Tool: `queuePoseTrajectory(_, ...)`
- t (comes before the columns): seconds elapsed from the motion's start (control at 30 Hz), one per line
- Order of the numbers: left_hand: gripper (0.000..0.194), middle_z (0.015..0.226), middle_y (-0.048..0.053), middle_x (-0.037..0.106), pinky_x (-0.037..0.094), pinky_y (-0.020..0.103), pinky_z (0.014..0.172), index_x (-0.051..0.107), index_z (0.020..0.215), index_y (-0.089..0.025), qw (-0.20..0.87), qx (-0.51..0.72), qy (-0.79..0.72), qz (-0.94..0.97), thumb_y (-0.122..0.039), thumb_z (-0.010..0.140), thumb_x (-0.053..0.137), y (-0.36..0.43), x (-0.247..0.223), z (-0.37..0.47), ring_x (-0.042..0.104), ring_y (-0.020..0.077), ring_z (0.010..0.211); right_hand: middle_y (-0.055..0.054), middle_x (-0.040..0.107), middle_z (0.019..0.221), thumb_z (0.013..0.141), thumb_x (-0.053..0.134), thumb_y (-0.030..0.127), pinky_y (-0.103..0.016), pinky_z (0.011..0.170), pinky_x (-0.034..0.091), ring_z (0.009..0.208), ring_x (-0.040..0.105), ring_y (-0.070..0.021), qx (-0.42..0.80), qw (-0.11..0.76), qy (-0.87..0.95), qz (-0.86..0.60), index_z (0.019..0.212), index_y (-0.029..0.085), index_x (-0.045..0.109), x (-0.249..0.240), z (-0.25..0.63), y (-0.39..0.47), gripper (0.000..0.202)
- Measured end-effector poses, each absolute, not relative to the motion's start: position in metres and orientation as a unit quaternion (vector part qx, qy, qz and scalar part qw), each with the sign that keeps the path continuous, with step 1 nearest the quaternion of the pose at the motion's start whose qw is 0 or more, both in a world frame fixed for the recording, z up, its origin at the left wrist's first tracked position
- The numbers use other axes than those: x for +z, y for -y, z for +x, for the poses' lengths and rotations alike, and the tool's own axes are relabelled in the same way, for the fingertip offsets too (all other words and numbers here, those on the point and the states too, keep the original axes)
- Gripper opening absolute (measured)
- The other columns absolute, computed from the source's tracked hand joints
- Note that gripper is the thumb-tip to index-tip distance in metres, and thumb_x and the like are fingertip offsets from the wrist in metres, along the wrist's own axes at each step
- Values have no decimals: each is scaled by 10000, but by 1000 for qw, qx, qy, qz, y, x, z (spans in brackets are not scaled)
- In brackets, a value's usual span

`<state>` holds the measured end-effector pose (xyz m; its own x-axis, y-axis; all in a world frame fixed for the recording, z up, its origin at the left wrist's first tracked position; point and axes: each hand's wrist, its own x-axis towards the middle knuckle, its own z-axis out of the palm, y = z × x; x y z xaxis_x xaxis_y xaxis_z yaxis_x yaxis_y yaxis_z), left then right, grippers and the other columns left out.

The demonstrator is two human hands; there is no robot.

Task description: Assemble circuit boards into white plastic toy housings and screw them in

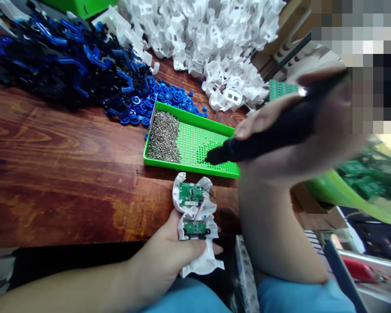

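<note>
Black driver over green tray, wrapped by fingers of right hand; near side of tray, we note white housing clasped in fingers of left hand.

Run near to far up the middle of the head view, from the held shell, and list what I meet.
Shell in the left hand → green tray → blue discs → white pile.
</note>
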<state>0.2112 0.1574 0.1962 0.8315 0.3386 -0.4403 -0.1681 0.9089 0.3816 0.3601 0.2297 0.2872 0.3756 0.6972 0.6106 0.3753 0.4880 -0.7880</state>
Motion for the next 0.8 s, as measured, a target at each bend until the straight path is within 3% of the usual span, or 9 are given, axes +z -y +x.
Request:
queuePoseTrajectory(0.1,494,953,71,681,499,302,766,503,1122,-155,943,134,-260,160,-91,665,680,-159,197,210,669,223,896,85,411,467,780,464,331,-258,319,297,340,419,-96,72,739,504,-441,770,259,444,273,367,-254,75)
queuePoseTrajectory(0.2,525,994,66,679,498,316,786,503,1135,-168,946,130,-259,147,-63,644,656,-160,197,209,665,234,924,94,416,438,770,530,361,-249,307,274,320,425,-91,78,749,502,-425,757,241,451,261,373,-268,143)
queuePoseTrajectory(0.37,531,1047,76,671,506,313,770,506,1133,-174,947,134,-257,139,-45,639,650,-160,198,209,673,223,894,94,414,471,796,554,457,-234,329,302,345,447,-76,83,738,520,-422,773,244,493,251,377,-272,223)
queuePoseTrajectory(0.6,499,1136,85,652,513,316,766,532,1120,-184,945,126,-265,146,-37,653,634,-160,197,211,668,225,910,92,397,454,791,563,441,-227,325,298,348,432,-76,82,739,502,-441,743,254,499,251,376,-271,203)
queuePoseTrajectory(0.8,483,1081,75,668,516,284,730,559,1092,-170,946,139,-262,134,-8,643,632,-161,202,212,678,205,865,92,433,470,794,569,414,-223,343,348,350,444,-71,97,727,533,-422,722,244,477,248,374,-270,206)
